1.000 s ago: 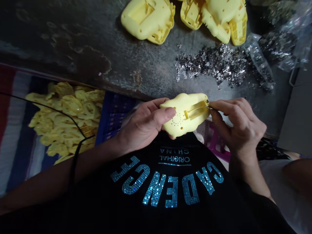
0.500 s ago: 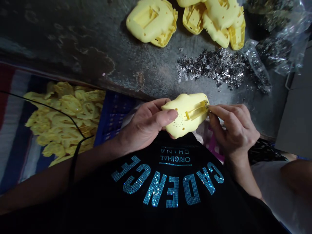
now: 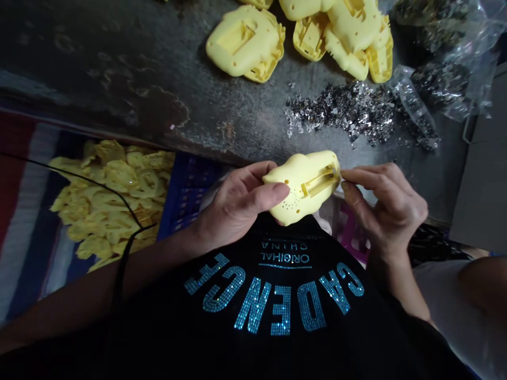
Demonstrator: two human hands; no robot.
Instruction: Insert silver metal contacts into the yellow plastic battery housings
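Note:
My left hand [image 3: 237,203] is wrapped round a yellow plastic shell [image 3: 303,184] with small holes and an open slot, held just above my lap. My right hand [image 3: 386,203] sits at the shell's right end, thumb and forefinger pinched together at the slot's tip. Whether a small metal piece is between those fingertips is too small to see. A heap of small shiny metal pieces [image 3: 343,108] lies on the grey worktop [image 3: 158,79] just beyond the shell.
Several more yellow shells [image 3: 247,42] lie at the worktop's far edge, with others in a cluster [image 3: 348,34] to the right. Clear bags of metal pieces [image 3: 443,79] are at the far right. A blue crate [image 3: 186,184] and a pile of yellow plastic parts [image 3: 114,195] sit lower left.
The shell stays in my left hand with almost no shift. My right fingertips have drawn back slightly from the slot's end.

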